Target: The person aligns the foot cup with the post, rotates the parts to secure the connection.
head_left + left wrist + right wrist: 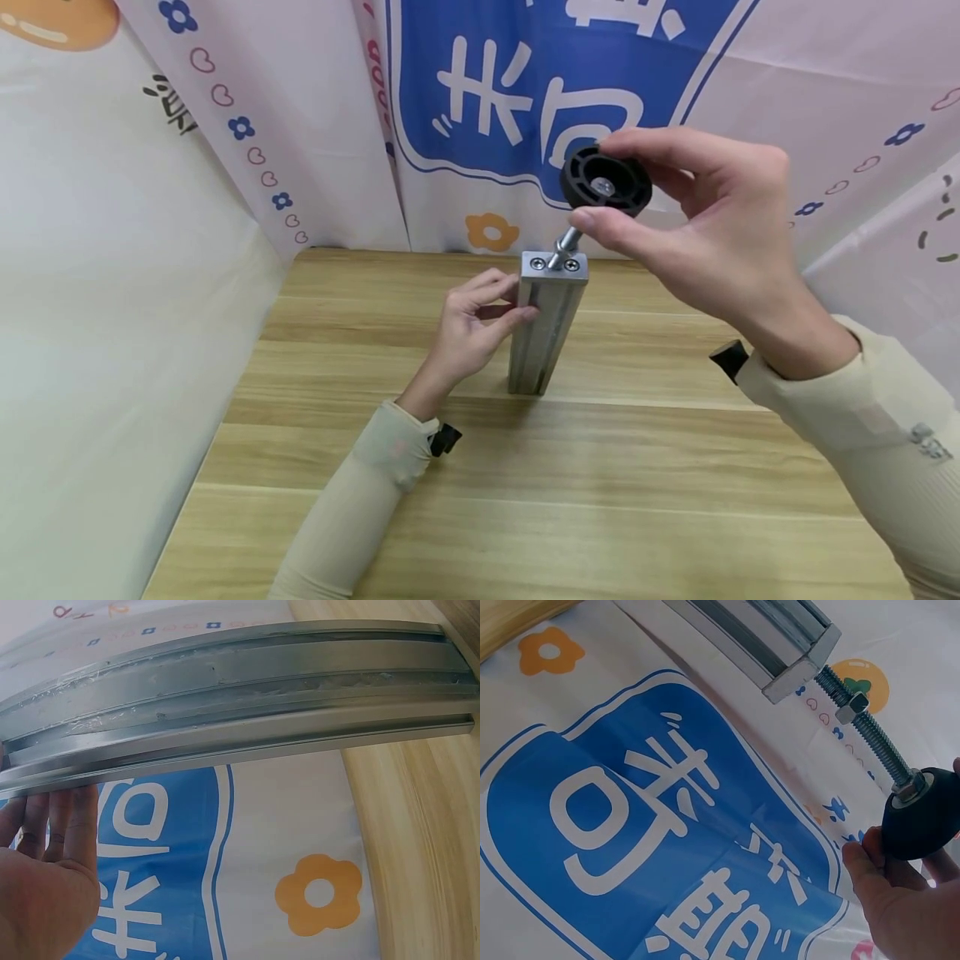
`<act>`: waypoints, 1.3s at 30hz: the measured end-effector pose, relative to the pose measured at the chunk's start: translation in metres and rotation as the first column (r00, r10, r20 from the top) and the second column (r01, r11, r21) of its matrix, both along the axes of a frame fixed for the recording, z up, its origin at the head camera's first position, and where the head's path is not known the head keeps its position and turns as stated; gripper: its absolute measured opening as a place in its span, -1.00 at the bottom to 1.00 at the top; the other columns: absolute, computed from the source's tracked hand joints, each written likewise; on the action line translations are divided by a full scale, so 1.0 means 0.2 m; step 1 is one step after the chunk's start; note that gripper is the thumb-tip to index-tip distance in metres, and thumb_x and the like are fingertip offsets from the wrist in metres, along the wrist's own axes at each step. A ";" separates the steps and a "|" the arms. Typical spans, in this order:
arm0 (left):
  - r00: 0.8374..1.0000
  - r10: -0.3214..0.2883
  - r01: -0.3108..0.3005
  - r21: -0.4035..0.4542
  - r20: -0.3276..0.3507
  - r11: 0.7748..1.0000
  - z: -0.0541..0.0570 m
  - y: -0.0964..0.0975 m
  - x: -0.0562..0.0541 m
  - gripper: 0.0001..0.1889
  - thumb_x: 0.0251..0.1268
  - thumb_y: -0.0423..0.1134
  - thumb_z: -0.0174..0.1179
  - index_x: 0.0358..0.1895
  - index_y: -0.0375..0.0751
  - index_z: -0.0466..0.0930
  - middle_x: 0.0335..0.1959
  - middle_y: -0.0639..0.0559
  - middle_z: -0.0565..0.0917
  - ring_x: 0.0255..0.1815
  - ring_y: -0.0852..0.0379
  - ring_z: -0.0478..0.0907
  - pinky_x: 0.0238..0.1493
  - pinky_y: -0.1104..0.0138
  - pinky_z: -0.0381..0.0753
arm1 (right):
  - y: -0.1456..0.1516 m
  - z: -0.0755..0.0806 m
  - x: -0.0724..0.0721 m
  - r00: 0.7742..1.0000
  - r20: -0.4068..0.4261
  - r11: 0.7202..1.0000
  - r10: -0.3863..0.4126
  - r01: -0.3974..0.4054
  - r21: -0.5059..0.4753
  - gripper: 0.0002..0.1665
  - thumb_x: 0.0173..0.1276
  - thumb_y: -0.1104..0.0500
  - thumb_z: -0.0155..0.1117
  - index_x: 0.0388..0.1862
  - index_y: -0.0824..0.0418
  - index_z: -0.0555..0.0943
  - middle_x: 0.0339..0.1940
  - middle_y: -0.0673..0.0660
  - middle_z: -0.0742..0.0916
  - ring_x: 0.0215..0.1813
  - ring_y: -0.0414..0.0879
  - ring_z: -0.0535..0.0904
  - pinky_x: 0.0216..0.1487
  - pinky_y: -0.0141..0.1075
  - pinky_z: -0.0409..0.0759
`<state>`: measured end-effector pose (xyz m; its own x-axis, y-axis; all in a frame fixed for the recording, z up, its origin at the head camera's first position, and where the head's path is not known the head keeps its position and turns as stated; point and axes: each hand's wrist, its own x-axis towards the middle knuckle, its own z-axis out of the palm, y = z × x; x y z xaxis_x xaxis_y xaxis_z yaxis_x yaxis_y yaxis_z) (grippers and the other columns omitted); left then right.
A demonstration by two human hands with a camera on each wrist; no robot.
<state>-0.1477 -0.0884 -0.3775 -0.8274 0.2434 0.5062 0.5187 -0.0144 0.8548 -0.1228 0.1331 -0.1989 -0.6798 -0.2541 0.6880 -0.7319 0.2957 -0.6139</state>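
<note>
An aluminium profile stands upright on the table, an end plate with two screws on top. My left hand holds its upper part, thumb on the near face and fingers at the far side. In the left wrist view the slotted profile runs across the picture. With thumb and fingers, my right hand grips the rim of a black levelling foot, its underside tilted toward me. Its threaded rod, carrying a hex nut, slants to the plate's middle. How deep the tip sits is hidden.
The wood-grain table reaches back to a printed white curtain with a blue sign. Curtain cloth also hangs at the left. Black devices sit at both wrists.
</note>
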 end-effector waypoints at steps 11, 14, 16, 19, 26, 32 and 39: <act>1.000 -0.002 0.002 -0.003 -0.024 1.000 -0.01 0.00 -0.01 -0.64 0.30 -0.56 0.38 0.16 -0.51 0.69 -0.08 -0.33 0.71 -0.10 0.01 0.72 -0.02 0.20 0.89 | -0.04 0.01 -0.04 0.999 0.013 0.999 0.041 -0.040 -0.011 -0.54 0.07 0.52 0.61 0.01 0.42 0.77 0.00 0.19 0.84 0.03 -0.08 0.79 0.28 -0.30 0.76; 1.000 -0.008 0.008 -0.004 -0.028 1.000 -0.01 0.00 -0.01 -0.64 0.31 -0.54 0.38 0.16 -0.51 0.69 -0.08 -0.33 0.71 -0.10 -0.03 0.73 -0.02 0.20 0.89 | -0.05 0.02 -0.05 0.999 0.021 0.999 0.045 -0.045 0.018 -0.55 0.11 0.48 0.61 0.03 0.42 0.76 0.02 0.20 0.83 0.05 -0.06 0.79 0.27 -0.31 0.77; 0.999 -0.015 0.015 0.001 -0.030 1.000 -0.01 0.00 -0.01 -0.65 0.32 -0.53 0.38 0.16 -0.52 0.69 -0.09 -0.34 0.71 -0.10 -0.14 0.73 -0.02 0.20 0.89 | -0.06 0.02 -0.05 0.999 0.038 0.999 0.035 -0.036 0.034 -0.54 0.13 0.46 0.61 0.05 0.42 0.75 0.04 0.20 0.82 0.05 -0.08 0.77 0.28 -0.32 0.76; 0.999 -0.023 0.023 0.008 -0.031 1.000 -0.02 0.00 -0.01 -0.65 0.33 -0.52 0.38 0.16 -0.54 0.68 -0.09 -0.36 0.70 -0.11 -0.29 0.72 -0.02 0.22 0.89 | -0.06 0.02 -0.06 0.998 0.059 0.999 0.016 -0.018 0.050 -0.53 0.14 0.44 0.61 0.07 0.38 0.75 0.05 0.22 0.81 0.06 -0.12 0.76 0.29 -0.35 0.75; 0.999 -0.019 0.019 0.010 -0.029 1.000 -0.02 0.00 -0.01 -0.65 0.33 -0.50 0.39 0.16 -0.53 0.68 -0.09 -0.35 0.70 -0.11 -0.26 0.73 -0.02 0.22 0.89 | -0.08 0.02 -0.07 0.997 0.069 0.998 0.031 -0.034 0.044 -0.56 0.15 0.43 0.61 0.05 0.39 0.76 0.04 0.21 0.81 0.03 -0.12 0.76 0.25 -0.37 0.77; 1.000 -0.014 0.014 0.000 -0.022 1.000 -0.02 0.00 -0.01 -0.64 0.34 -0.49 0.39 0.17 -0.51 0.69 -0.08 -0.33 0.70 -0.10 -0.14 0.73 -0.01 0.21 0.89 | -0.08 0.02 -0.07 0.996 0.083 0.999 0.040 -0.041 0.012 -0.63 0.14 0.44 0.60 -0.03 0.44 0.77 0.05 0.24 0.80 0.11 -0.07 0.73 0.27 -0.37 0.76; 1.000 -0.012 0.012 -0.002 -0.020 1.000 -0.02 0.00 0.00 -0.63 0.33 -0.51 0.38 0.18 -0.51 0.68 -0.07 -0.34 0.70 -0.10 -0.17 0.74 -0.01 0.21 0.89 | -0.08 0.02 -0.07 0.998 0.056 0.999 0.039 -0.040 0.017 -0.56 0.17 0.44 0.59 0.06 0.41 0.75 0.03 0.21 0.81 0.03 -0.05 0.75 0.22 -0.39 0.78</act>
<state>-0.1485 -0.0893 -0.3816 -0.8140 0.2541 0.5224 0.5358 -0.0192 0.8441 -0.1373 0.1166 -0.1957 -0.7062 -0.2933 0.6443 -0.7079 0.2784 -0.6491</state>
